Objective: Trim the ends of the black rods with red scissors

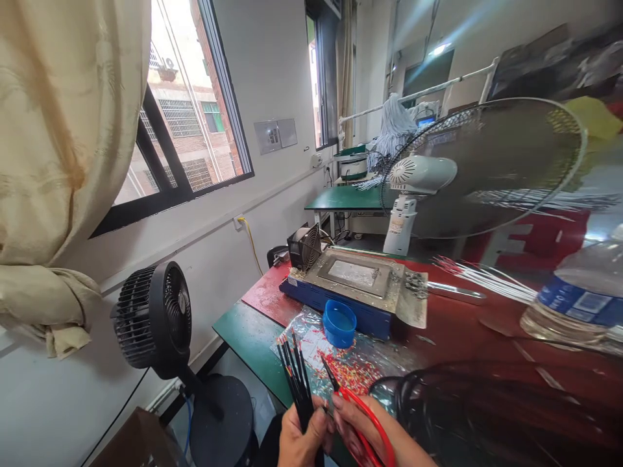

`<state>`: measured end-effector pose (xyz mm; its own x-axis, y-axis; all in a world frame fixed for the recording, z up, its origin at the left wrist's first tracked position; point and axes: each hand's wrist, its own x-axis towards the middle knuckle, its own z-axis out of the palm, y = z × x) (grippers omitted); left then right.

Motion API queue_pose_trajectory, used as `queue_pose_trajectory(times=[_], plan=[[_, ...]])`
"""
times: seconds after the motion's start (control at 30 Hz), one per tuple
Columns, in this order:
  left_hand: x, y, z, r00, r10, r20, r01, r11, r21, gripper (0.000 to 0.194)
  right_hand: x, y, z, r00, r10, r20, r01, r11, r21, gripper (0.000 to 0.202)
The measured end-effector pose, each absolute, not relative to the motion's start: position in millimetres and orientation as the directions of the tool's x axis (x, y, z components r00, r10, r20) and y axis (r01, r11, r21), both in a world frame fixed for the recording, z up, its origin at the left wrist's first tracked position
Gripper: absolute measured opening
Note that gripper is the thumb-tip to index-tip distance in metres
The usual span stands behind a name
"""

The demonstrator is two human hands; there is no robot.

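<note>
Several black cables point(302, 402) stand bunched low in the head view, and the left hand point(302, 438) has them! That grip is clamped around the bundle, thumb laid across the front, with the cables running up out of the fist and leaning a little left. Up top they fan out, some tips showing orange and red. Straight across to the right hand point(353, 425), and this grip is closed too, wrapped on a red-handled tool point(377, 423). Its dark, pointed end angles up and left, just beside the cables on their right. Fingers of both hands meet close in front of the body; whether they touch, I cannot tell.

Beyond the tool's point, a scatter of red and yellow scraps point(353, 373) covers a clear plastic sheet point(392, 355) on the tabletop point(457, 324). A blue cup point(339, 324) sits just behind them, near the front of a blue-based metal unit point(335, 308), which carries a small black fan point(307, 248) at its back left corner. Over to the right, a dark coil of cable point(413, 402) sprawls beside the right forearm, and a clear bottle with a blue label point(579, 298) stands farther off.
</note>
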<state>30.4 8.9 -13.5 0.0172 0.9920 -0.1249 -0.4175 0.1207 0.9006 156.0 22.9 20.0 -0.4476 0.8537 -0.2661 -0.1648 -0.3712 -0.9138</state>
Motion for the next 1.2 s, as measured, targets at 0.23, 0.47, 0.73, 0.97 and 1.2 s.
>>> queue_pose_trajectory(times=[0.23,0.47,0.73,0.97,1.2], plan=[[29.2,9.1,-21.6,-0.034,0.989,-0.145,-0.367,0.123,0.922,0.043,150.8,22.8,12.4,-0.410,0.877,-0.250,-0.115,-0.322,-0.940,0.056],[30.4,8.4,-28.1,-0.122,0.981,-0.152,-0.341,0.102,0.935,0.042,146.1,28.9,-23.1,-0.408,0.882,-0.236,0.044,-0.239,-0.970,0.057],[32.7,6.2,-25.7,-0.185,0.967,-0.174,-0.322,0.108,0.941,0.043,150.5,25.6,-9.9,-0.374,0.902,-0.216,0.102,-0.192,-0.976,0.052],[31.6,4.1,-22.5,-0.131,0.982,-0.135,-0.333,0.084,0.939,0.040,150.9,23.6,3.4,-0.327,0.896,-0.301,-0.089,-0.346,-0.934,0.051],[31.4,4.6,-25.5,-0.115,0.981,-0.156,-0.383,0.101,0.918,0.039,152.6,20.0,13.7,-0.344,0.887,-0.309,-0.095,-0.360,-0.928,0.048]])
